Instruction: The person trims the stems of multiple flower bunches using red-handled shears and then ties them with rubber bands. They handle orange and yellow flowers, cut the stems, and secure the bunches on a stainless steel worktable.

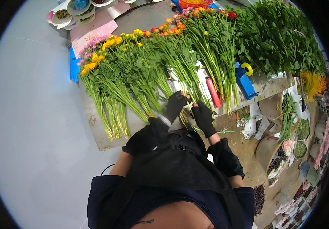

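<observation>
My left hand [178, 103], in a black fingerless glove, has its fingers closed around green flower stems [188, 88] near the table's front edge. Just right of it, my right hand [202, 114], gloved the same way, pinches the lower part of a stem from that group. Orange ranunculus blooms [178, 28] lie at the far end of the stems. To the left rest bunches with yellow ranunculus blooms [111, 42] and pink blooms [95, 42]. A red-handled tool [213, 93] lies right of my hands, beside another bunch of long stems [224, 71].
A blue tape dispenser [246, 83] with yellow tape stands on the metal table [95, 126] at the right. Beyond it is a large pile of leafy greenery [270, 43]. Wrapped bouquets [75, 13] sit at the back left. Buckets and a round container [267, 154] stand below at the right.
</observation>
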A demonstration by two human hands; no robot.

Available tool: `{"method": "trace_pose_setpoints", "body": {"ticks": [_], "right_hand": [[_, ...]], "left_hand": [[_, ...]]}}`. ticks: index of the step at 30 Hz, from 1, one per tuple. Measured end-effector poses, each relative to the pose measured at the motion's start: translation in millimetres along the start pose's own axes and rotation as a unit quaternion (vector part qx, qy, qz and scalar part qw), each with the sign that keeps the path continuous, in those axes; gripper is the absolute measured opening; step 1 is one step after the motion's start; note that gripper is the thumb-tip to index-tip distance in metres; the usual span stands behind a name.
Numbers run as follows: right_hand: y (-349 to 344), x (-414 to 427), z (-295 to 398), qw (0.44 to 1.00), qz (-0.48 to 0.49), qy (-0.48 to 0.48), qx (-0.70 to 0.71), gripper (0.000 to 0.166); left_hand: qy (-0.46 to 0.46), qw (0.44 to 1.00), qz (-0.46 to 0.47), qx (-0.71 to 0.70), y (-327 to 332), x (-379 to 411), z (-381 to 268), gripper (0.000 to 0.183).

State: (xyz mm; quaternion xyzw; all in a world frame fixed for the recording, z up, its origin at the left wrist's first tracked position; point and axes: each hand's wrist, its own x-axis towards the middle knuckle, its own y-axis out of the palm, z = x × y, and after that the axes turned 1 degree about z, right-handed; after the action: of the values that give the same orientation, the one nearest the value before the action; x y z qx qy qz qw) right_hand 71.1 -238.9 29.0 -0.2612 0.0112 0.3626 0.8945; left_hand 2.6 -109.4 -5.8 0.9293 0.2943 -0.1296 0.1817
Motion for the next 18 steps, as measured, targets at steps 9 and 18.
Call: {"method": "trace_pose_setpoints", "body": {"ticks": [9, 18], "right_hand": [[-13, -39, 17, 0.999, -0.017, -0.037, 0.017, 0.022], [-32, -88, -6, 0.984, 0.019, -0.033, -0.175, 0.021]], "left_hand": [[-0.007, 0.975, 0.083, -0.207, 23, -15, -23, 0.035], [0.074, 0.873, 0.129, -0.463, -17, 41, -95, 0.044]]}}
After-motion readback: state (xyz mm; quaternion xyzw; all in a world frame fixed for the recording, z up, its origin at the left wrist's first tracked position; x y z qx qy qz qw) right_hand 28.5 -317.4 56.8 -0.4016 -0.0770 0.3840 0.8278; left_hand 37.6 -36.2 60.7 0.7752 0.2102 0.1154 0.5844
